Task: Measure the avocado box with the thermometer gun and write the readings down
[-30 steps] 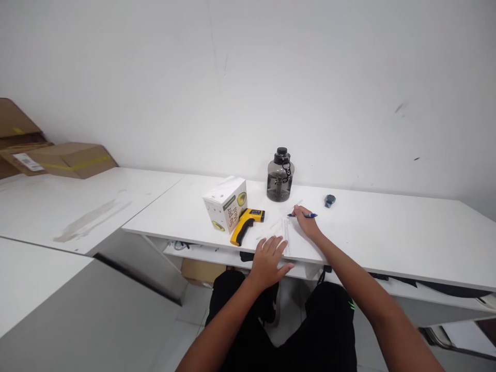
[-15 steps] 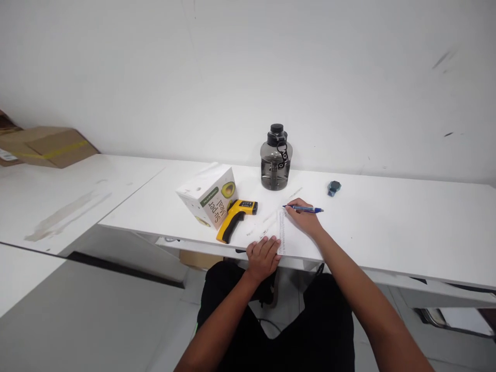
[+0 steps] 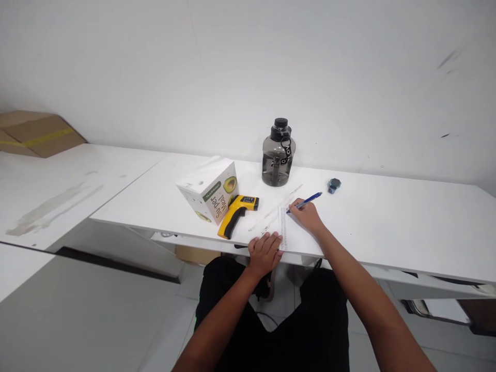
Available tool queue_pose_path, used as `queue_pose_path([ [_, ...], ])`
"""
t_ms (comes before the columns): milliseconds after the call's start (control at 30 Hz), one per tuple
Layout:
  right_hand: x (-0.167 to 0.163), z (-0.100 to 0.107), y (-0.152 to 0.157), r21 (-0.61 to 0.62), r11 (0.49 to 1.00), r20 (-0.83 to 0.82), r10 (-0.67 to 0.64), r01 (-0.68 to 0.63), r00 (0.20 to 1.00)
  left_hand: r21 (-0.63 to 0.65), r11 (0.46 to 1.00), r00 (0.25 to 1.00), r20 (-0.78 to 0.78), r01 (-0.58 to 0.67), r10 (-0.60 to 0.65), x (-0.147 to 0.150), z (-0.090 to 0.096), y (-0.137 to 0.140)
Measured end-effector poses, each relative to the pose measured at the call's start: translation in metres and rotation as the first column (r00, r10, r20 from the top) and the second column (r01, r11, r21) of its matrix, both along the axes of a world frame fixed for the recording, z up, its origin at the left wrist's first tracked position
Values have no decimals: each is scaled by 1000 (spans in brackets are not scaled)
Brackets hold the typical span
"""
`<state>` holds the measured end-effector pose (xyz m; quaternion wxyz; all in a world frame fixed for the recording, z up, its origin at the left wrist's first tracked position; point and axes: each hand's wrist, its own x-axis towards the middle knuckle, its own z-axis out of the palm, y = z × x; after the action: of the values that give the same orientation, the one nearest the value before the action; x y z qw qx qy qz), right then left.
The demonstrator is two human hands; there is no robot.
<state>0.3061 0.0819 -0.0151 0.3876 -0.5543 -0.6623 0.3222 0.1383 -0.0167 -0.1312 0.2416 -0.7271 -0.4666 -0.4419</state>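
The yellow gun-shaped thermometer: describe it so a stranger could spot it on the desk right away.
Start at the white desk by the wall, and find the dark water jug at its back. In front of the jug and to its left lies the thermometer, leaning against the white avocado box, beyond the left hand. It is the only yellow, pistol-shaped thing there, with a black grip.

This is looking like a plain office or a small testing workroom. White desks [image 3: 387,227] are standing in a row against a bare white wall [image 3: 248,67], which is showing a few scuff marks. Flattened cardboard boxes [image 3: 36,134] are lying at the far left end. A yellow thermometer gun [image 3: 236,211], a printed product box [image 3: 211,191] and a dark water jug [image 3: 278,155] are sitting on the desk beside a lined sheet of paper [image 3: 294,235], where a pen [image 3: 306,201] is resting its tip.
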Motion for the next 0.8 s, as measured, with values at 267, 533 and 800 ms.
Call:
queue_pose_path([
  [267, -2, 2, -3, 6, 1000, 50, 8, -9, 999, -7, 999, 998, 50, 48, -47, 2, 1, 0],
  [533, 0, -1, -1, 33, 999, 40, -19, 17, 999, -42, 999, 1000, 2, -8, 8, 1, -2, -1],
  [800, -2, 3, -3, 14, 1000, 46, 4, -4, 999, -9, 1000, 1000, -12, 2, -2, 1, 3, -1],
])
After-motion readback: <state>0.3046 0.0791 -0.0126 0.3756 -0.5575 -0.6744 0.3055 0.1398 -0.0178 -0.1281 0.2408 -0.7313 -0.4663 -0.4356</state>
